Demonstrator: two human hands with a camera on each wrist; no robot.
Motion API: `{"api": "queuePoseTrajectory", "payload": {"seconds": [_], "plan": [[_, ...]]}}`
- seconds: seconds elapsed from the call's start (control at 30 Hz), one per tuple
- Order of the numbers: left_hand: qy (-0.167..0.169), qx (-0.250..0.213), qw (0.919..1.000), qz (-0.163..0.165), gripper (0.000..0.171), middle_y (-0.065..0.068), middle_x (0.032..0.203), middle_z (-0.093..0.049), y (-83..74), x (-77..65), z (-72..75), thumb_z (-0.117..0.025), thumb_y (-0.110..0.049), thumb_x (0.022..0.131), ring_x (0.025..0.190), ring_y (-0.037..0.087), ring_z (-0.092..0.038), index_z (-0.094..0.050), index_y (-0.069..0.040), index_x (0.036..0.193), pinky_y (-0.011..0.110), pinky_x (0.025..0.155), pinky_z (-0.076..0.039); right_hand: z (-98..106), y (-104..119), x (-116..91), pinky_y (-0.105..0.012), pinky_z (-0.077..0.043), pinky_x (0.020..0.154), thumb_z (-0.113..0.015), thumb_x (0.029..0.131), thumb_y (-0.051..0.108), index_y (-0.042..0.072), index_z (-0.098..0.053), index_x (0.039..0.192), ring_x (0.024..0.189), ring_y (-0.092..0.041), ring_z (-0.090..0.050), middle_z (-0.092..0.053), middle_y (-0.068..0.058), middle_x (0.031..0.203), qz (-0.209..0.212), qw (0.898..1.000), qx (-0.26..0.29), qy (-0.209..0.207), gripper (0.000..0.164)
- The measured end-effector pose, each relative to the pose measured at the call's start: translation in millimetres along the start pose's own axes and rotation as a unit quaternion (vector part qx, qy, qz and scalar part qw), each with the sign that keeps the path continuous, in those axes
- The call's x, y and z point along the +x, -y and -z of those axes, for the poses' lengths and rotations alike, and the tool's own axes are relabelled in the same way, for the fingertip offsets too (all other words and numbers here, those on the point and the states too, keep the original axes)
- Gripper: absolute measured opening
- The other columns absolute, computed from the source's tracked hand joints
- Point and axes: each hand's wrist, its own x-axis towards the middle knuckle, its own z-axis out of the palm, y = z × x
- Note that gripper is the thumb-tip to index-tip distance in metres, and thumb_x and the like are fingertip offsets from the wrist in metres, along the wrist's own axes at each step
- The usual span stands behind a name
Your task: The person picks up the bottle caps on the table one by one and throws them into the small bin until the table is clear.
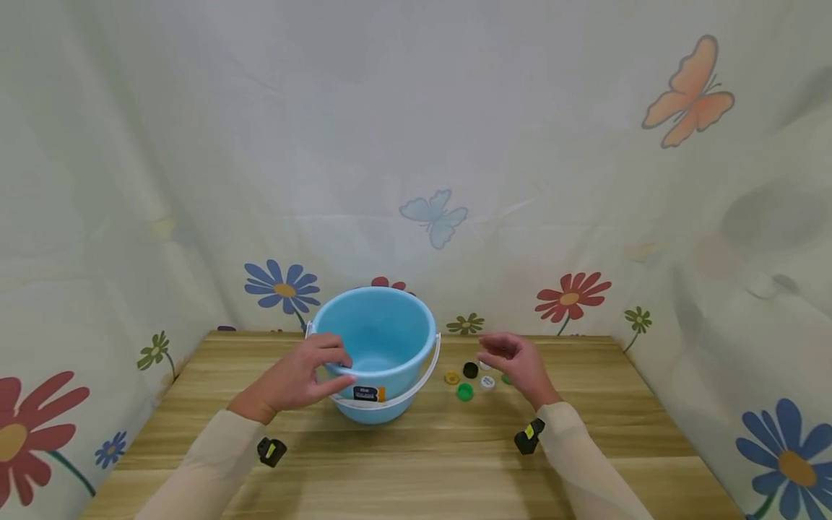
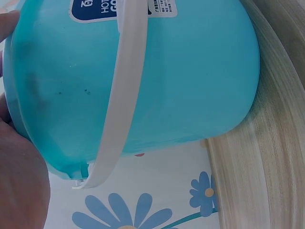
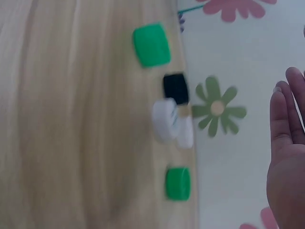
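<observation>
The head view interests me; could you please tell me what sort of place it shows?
Probably a makeshift recording booth: flowery sheeting hangs behind and beside a wood-grain table, and a small black device sits at each wrist.

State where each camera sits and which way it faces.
Head: worn on the head, facing forward and down at the bucket and caps; left hand and right hand show.
Left wrist: worn there, facing the bucket's side; left hand partly shows.
Right wrist: worn there, facing the caps; right hand partly shows.
Head and left wrist share the bucket.
</observation>
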Motion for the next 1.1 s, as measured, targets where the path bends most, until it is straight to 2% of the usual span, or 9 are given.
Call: {"api": "queuePoseTrajectory", "payload": {"seconds": [0.2,0.3,0.5,0.8,0.93,1.1], "plan": [[0.001,0.002,1.0,-0.001,0.013,-0.017,0.097,-0.059,0.9,-0.1,-0.6,-0.081,-0.037,0.088,0.096,0.005,-0.055,-0.071,-0.032,0.094,0.04,0.085,-0.057,10,-21,-3,-0.019,-0.053,0.094,-0.083,0.086,0.035,0.009,-0.069,0.126,0.119,-0.027,-0.067,-0.07,-0.013,0.128,-0.027,0.998,-0.044,-0.024,0.05],[0.001,0.001,1.0,-0.005,0.013,-0.017,0.096,-0.059,1.1,-0.3,-0.6,-0.081,-0.036,0.088,0.095,0.005,-0.054,-0.071,-0.032,0.094,0.038,0.084,-0.057,13,-29,-4,-0.019,-0.053,0.093,-0.084,0.086,0.032,0.008,-0.069,0.126,0.118,-0.027,-0.067,-0.071,-0.012,0.127,-0.036,0.998,-0.045,-0.031,0.049],[-0.003,-0.001,1.0,-0.009,0.013,-0.017,0.096,-0.059,0.3,-0.3,-0.6,-0.081,-0.036,0.088,0.095,0.005,-0.055,-0.071,-0.031,0.094,0.039,0.084,-0.057,17,-34,-6,-0.018,-0.054,0.09,-0.083,0.087,0.032,0.008,-0.069,0.126,0.117,-0.029,-0.067,-0.069,-0.016,0.129,-0.048,0.997,-0.05,-0.033,0.048],[-0.003,0.002,1.0,-0.007,0.013,-0.017,0.096,-0.06,0.3,-0.1,-2.0,-0.081,-0.036,0.088,0.096,0.005,-0.055,-0.071,-0.031,0.094,0.039,0.085,-0.057,28,-46,-10,-0.022,-0.054,0.092,-0.081,0.09,0.027,0.008,-0.069,0.126,0.116,-0.028,-0.067,-0.071,-0.012,0.127,-0.062,0.993,-0.086,-0.047,0.043],[-0.004,0.002,1.0,-0.005,0.013,-0.017,0.097,-0.06,0.0,-0.4,-2.0,-0.081,-0.036,0.088,0.096,0.005,-0.055,-0.071,-0.032,0.094,0.04,0.085,-0.057,31,-50,-13,-0.027,-0.055,0.092,-0.081,0.09,0.026,0.009,-0.07,0.125,0.115,-0.028,-0.067,-0.07,-0.015,0.128,-0.071,0.991,-0.096,-0.054,0.041],[-0.005,0.003,1.0,-0.004,0.013,-0.017,0.097,-0.06,-0.5,-0.7,-2.2,-0.081,-0.036,0.088,0.096,0.005,-0.055,-0.071,-0.031,0.094,0.041,0.085,-0.057,34,-53,-15,-0.04,-0.054,0.099,-0.08,0.091,0.028,0.008,-0.07,0.126,0.118,-0.029,-0.065,-0.07,-0.012,0.128,-0.083,0.989,-0.109,-0.054,0.042]]}}
